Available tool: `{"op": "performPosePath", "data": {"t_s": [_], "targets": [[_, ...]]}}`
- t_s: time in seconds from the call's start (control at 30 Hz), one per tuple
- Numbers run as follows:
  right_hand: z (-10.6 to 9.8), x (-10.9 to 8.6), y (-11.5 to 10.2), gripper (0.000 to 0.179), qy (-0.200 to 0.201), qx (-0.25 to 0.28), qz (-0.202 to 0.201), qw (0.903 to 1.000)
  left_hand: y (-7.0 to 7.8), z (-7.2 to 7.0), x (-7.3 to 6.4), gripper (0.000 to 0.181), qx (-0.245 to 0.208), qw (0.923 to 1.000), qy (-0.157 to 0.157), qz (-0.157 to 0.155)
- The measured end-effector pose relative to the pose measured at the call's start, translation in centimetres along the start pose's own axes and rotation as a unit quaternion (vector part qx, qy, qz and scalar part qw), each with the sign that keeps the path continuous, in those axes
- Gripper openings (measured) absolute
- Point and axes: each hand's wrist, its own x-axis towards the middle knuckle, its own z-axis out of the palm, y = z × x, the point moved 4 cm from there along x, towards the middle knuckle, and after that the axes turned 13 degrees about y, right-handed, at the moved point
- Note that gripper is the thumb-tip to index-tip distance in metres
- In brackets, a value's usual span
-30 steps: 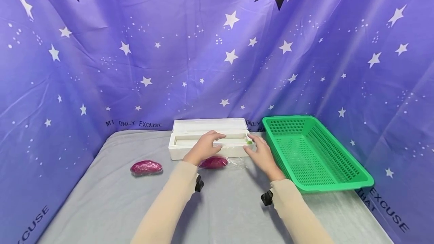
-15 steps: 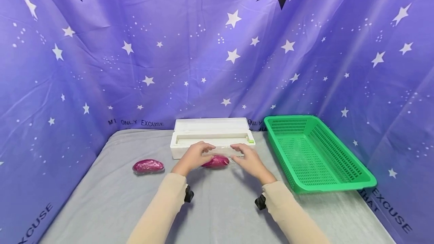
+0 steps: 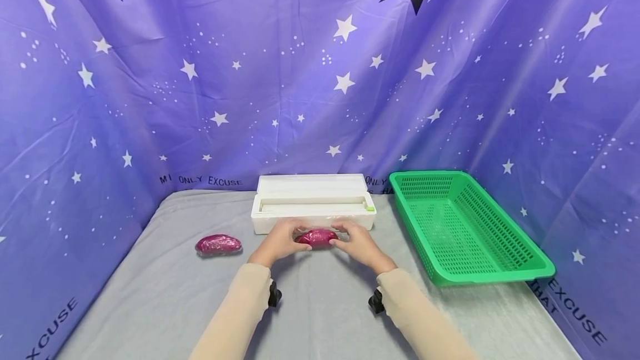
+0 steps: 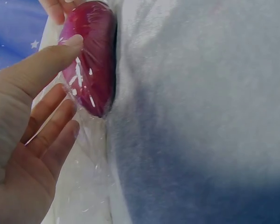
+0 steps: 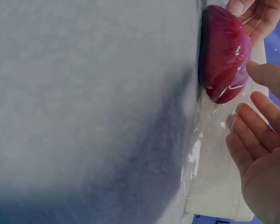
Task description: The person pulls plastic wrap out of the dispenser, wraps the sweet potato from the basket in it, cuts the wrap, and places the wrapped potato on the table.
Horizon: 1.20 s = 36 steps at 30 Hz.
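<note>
A purple-red sweet potato (image 3: 318, 239), under shiny clear cling film (image 4: 86, 154), lies on the cloth in front of a white cling film dispenser (image 3: 314, 221). My left hand (image 3: 281, 240) is at its left end, the thumb touching it in the left wrist view and the other fingers half-extended by the film. At the right end, my right hand (image 3: 359, 244) has its thumb at the potato's side, its loosely bent fingers against the film in the right wrist view. Neither hand is closed around the potato; some fingertips are hidden behind it.
Another film-wrapped sweet potato (image 3: 218, 245) lies to the left on the grey cloth (image 3: 165, 304). A green plastic basket (image 3: 492, 278) stands at the right. The dispenser's lid (image 3: 312, 183) is raised, and a small green slider (image 3: 370, 208) sits at its right end.
Both hands have come down and back from above the dispenser, closing in on the two ends of the sweet potato. The film that stretched out to its right now lies around it.
</note>
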Motion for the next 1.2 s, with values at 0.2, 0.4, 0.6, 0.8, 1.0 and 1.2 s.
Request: {"op": "performPosePath", "data": {"t_s": [0.2, 0.4, 0.6, 0.8, 1.0, 1.2], "targets": [[0.9, -0.3, 0.6, 0.04, -0.017, 0.006, 0.005, 0.9998, -0.3, 0.4, -0.7, 0.047, -0.011, 0.9997, -0.001, -0.02], [1.4, -0.8, 0.8, 0.042, -0.025, 0.004, 0.005, 0.9997, -0.6, 0.7, -1.0, 0.046, -0.004, 0.9998, 0.008, -0.017], [1.2, -1.0, 0.7, 0.038, -0.02, -0.006, -0.015, 0.9997, -0.5, 0.8, -1.2, 0.043, -0.004, 0.9998, 0.001, -0.02], [1.0, -1.1, 0.5, 0.04, -0.038, -0.006, 0.019, 0.9991, -0.3, 0.7, -1.4, 0.04, -0.01, 0.9997, -0.008, -0.022], [0.9, -1.1, 0.3, 0.04, -0.045, 0.002, 0.028, 0.9986, -0.1, 0.5, -1.6, 0.039, -0.02, 0.9993, -0.018, -0.024], [0.7, -1.1, 0.4, 0.041, -0.063, 0.004, 0.024, 0.9977, 0.2, 0.6, -1.6, 0.038, -0.018, 0.9991, -0.027, -0.025]]}}
